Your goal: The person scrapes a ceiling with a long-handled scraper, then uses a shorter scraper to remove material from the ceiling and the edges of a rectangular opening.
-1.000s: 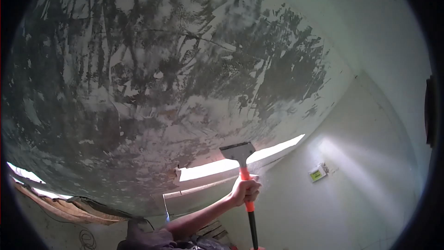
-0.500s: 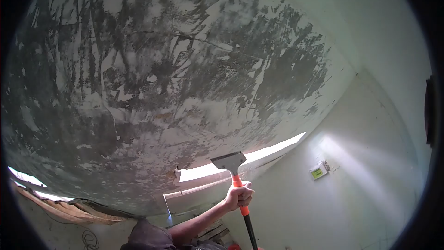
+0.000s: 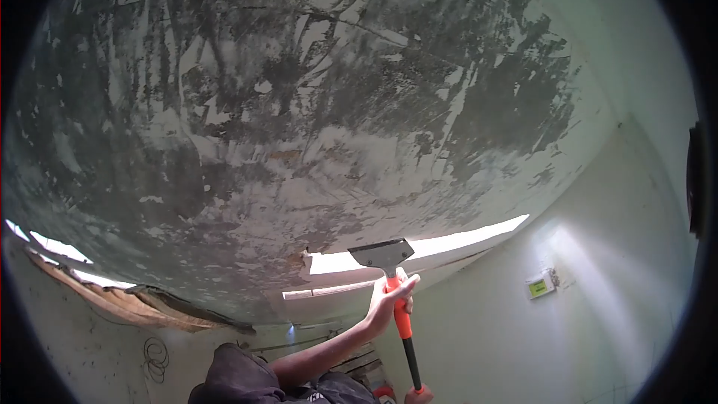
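Observation:
A long-handled scraper (image 3: 382,252) with a wide metal blade stands almost upright in front of me, its blade just under the bright window gap. My left hand (image 3: 390,301) is wrapped round the orange sleeve below the head, one finger sticking out. Lower down, my right hand (image 3: 419,395) grips the black shaft at the bottom of the view, partly cut off by the frame. Overhead spreads the ceiling (image 3: 284,105), patchy with grey bared areas and flakes of white coating.
A bright window opening (image 3: 471,238) lies behind the scraper. On the right wall (image 3: 486,329) hangs a small box with a green-yellow label (image 3: 539,286). Brown sheeting (image 3: 134,307) sags at the lower left, near a coil of cable (image 3: 155,359). A red bucket (image 3: 384,393) is low behind my arm.
My view has shifted, so the ceiling and wall sit further right. My left hand has moved up the orange sleeve toward the blade, and my right hand shows more clearly on the shaft.

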`<state>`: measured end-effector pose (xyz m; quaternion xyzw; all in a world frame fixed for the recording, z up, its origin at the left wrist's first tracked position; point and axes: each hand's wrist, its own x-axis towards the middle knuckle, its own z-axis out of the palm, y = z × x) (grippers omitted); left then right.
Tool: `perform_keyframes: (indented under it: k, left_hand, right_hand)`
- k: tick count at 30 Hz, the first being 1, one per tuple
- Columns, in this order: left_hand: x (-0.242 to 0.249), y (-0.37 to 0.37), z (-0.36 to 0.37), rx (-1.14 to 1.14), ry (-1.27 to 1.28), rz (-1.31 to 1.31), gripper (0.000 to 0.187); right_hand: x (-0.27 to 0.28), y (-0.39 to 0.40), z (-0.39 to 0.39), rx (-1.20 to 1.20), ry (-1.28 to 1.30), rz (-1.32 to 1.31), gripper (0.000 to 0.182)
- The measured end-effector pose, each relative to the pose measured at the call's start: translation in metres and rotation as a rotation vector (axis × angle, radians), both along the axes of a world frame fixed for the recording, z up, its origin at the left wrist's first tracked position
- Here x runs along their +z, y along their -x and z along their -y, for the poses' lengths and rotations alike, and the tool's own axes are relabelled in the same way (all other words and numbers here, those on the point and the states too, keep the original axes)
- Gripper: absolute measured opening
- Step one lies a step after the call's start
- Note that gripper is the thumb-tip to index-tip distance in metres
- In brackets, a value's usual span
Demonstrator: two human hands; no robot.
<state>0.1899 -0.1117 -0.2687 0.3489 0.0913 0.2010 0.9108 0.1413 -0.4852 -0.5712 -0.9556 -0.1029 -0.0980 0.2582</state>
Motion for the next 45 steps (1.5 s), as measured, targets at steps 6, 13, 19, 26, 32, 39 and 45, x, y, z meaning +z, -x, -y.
perform_keyframes:
  k: [6,13,19,26,32,39,45]
  left_hand:
    - [0.024,-0.039,0.008,-0.208,0.109,-0.103,0.031]
    - [0.094,-0.106,0.041,-0.306,0.108,0.192,0.044]
    - [0.122,-0.107,0.035,-0.311,0.358,0.494,0.034]
    - [0.141,-0.112,0.038,-0.293,0.413,0.563,0.034]
    - [0.139,-0.104,0.040,-0.280,0.488,0.622,0.036]
    - [0.132,-0.092,0.024,-0.280,0.394,0.659,0.038]
    - [0.124,-0.066,0.005,-0.230,0.335,0.692,0.037]
  right_hand:
    - [0.017,-0.062,0.051,-0.053,0.083,0.089,0.032]
    - [0.183,-0.186,0.172,-0.182,0.584,0.629,0.030]
    - [0.374,-0.282,0.224,-0.111,0.369,0.931,0.009]
    - [0.493,-0.267,0.197,-0.144,0.428,0.898,0.012]
    - [0.505,-0.252,0.176,-0.108,0.449,0.998,0.015]
    - [0.486,-0.263,0.160,-0.061,0.406,1.022,0.017]
    - [0.497,-0.264,0.125,0.000,0.439,1.061,0.019]
